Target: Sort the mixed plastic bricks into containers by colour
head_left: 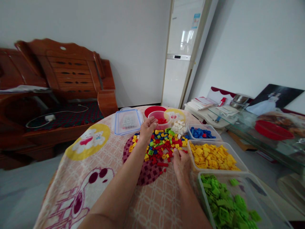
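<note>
My left hand (148, 128) reaches over the mixed pile to the near left rim of a pink bowl (163, 126). Its fingers are stretched out, and I see nothing held in them. Red toy bricks (162, 121) lie inside that bowl. At the near right edge of the pile of mixed toy bricks (157, 144), my right hand (182, 163) is low over the cloth with its fingers curled together. What those fingers hold, if anything, is too small to make out. Loose red bricks (162, 164) lie left of it.
Clear boxes of blue bricks (202, 133), yellow bricks (212, 156) and green bricks (221, 200) line the right side. White bricks (179, 127) are heaped behind the pile. A blue-rimmed lid (128, 121) lies at the back left, and a red dish (154, 110) stands behind the bowl.
</note>
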{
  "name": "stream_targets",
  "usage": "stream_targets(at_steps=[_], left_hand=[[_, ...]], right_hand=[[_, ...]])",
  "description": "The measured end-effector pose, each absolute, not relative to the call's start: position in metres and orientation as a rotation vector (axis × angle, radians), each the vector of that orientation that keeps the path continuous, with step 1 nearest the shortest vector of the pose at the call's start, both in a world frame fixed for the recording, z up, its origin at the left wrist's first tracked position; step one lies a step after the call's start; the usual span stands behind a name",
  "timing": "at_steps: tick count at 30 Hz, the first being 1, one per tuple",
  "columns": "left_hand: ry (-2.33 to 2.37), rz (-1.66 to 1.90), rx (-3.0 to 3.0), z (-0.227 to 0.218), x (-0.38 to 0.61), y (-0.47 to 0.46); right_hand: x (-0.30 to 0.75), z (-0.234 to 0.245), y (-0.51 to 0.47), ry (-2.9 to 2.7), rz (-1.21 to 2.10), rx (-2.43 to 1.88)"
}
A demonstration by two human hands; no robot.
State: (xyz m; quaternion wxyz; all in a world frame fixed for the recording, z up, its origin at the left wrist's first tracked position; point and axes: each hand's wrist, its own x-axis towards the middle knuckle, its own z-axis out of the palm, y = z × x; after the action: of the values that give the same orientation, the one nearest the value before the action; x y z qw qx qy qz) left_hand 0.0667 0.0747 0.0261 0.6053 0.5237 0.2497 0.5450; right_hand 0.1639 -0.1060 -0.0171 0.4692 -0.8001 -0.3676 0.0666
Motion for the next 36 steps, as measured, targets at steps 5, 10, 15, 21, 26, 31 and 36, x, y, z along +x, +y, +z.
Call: stream_targets(at_steps=[5,10,15,21,26,31,36], left_hand=[[0.533,1.207,1.347,0.032,0.067,0.068],[0.563,1.061,1.653,0.039,0.073,0.056],[0.749,0.651,2.322,0.038,0.078,0.038],[0.938,0.419,2.743,0.028,0.086,0.021],[0.984,0.419,2.765,0.025,0.088,0.019],[0.877,0.530,2.627,0.025,0.085,0.029],[0.821,0.637,2.421,0.028,0.079,0.044]], right_hand=[[0.163,-0.015,-0.107,-0.890,0.180,-1.978],[0.163,-0.016,-0.107,-0.896,0.169,-1.990],[0.164,-0.018,-0.106,-0.914,0.161,-1.962],[0.164,-0.018,-0.106,-0.923,0.145,-1.974],[0.163,-0.018,-0.106,-0.919,0.133,-1.987],[0.164,-0.019,-0.106,-0.933,0.117,-1.976],[0.163,-0.019,-0.107,-0.933,0.125,-1.996]])
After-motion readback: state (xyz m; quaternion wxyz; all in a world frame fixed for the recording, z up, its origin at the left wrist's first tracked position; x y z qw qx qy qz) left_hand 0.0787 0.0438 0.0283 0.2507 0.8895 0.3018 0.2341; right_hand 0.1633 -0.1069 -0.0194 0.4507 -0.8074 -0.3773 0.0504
